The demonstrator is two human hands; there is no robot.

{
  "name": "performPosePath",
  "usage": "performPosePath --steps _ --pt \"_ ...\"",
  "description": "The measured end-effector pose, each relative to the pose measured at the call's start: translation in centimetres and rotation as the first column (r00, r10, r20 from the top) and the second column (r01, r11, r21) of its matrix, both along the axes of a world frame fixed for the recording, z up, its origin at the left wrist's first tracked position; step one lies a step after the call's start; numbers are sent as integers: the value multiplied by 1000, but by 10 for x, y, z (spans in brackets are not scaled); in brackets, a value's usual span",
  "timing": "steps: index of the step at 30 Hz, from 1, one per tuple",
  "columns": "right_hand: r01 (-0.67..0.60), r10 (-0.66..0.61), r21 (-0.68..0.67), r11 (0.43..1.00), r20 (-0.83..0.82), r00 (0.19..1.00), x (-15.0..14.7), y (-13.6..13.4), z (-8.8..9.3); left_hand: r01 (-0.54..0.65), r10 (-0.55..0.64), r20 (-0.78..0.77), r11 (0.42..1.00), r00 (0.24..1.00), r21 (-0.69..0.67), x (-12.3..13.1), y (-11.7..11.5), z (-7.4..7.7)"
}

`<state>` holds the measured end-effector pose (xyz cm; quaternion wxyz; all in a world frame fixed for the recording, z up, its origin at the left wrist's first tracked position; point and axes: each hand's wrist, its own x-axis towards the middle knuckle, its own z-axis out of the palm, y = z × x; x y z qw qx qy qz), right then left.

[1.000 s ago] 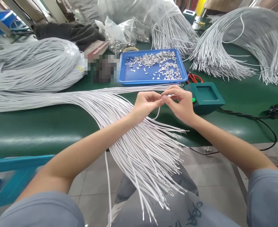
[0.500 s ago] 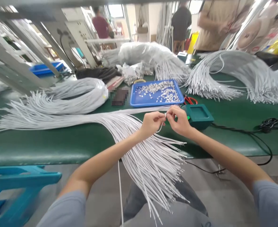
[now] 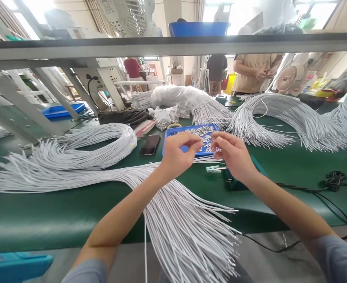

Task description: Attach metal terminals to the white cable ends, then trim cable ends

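My left hand (image 3: pixel 179 153) hovers over the front of a blue tray (image 3: pixel 164 147) of small metal pieces (image 3: pixel 202 131), thumb and forefinger nearly together in a pinch. Whatever sits between those fingertips is too small to make out. Opposite it, my right hand (image 3: pixel 234 153) has its fingers curled in towards the thumb above the tray's right side; its grip is partly hidden. Under my left forearm, a bundle of white cables (image 3: pixel 188 220) fans out over the table edge, with bare tips at the right. A dark green device (image 3: pixel 238 182) with a pale clip (image 3: pixel 215 169) sits below my right hand.
Coiled cable bundles lie at the left (image 3: pixel 111 153) and right (image 3: pixel 258 125). A phone (image 3: pixel 150 145) and a bag of metal parts (image 3: pixel 164 118) are near the tray. A metal beam (image 3: pixel 132 47) crosses above the green table (image 3: pixel 73 220). A person (image 3: pixel 250 76) stands behind.
My hands have come apart and now sit over the tray; before, they met in front of it at a cable end. The view has tilted up.
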<state>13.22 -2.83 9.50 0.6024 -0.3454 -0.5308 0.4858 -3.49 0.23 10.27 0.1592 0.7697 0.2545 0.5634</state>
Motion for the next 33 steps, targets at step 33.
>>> performPosePath --steps 33 --pt "-485 502 -311 817 -31 864 8 12 4 -61 130 -193 942 973 331 -1 18 -17"
